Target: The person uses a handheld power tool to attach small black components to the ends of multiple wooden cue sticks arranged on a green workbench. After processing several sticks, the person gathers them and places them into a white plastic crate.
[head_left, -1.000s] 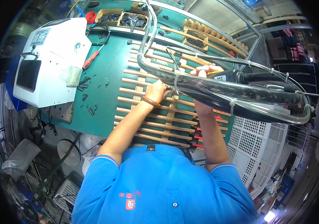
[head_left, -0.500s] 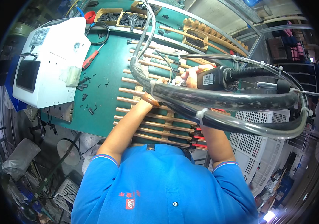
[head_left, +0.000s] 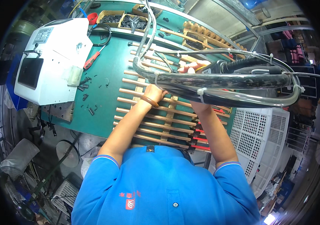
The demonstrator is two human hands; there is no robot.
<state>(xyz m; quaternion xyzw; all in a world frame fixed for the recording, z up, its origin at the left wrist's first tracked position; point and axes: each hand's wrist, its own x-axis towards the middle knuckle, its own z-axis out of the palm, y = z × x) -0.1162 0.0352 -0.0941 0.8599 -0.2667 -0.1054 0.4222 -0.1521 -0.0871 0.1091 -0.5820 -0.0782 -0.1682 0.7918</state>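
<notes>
My right hand (head_left: pixel 193 67) is closed around a black handheld power tool (head_left: pixel 215 67) with a thick black cable, above the far part of a row of rods. A thick bundle of hoses (head_left: pixel 223 80) crosses in front and hides part of that hand and the tool's lower side. My left hand (head_left: pixel 154 92), with a brown bangle at the wrist, rests over the rods with its fingers curled. What those fingers hold, if anything, is hidden. Several copper-brown rods (head_left: pixel 150 129) lie side by side on light wooden slotted strips (head_left: pixel 169 112); some have black and red right ends.
A white machine (head_left: pixel 51 63) stands left on the green table (head_left: pixel 103 101), beside a red-handled screwdriver (head_left: pixel 91 60) and small black parts (head_left: pixel 85 96). Boxes of black parts (head_left: pixel 133 22) and a red cup (head_left: pixel 92 18) sit at the back. White perforated crates (head_left: pixel 250 138) stand right.
The power tool and my right hand have shifted slightly, and the hose bundle has swung up and away from me. My left hand's fingers have drawn back slightly toward me.
</notes>
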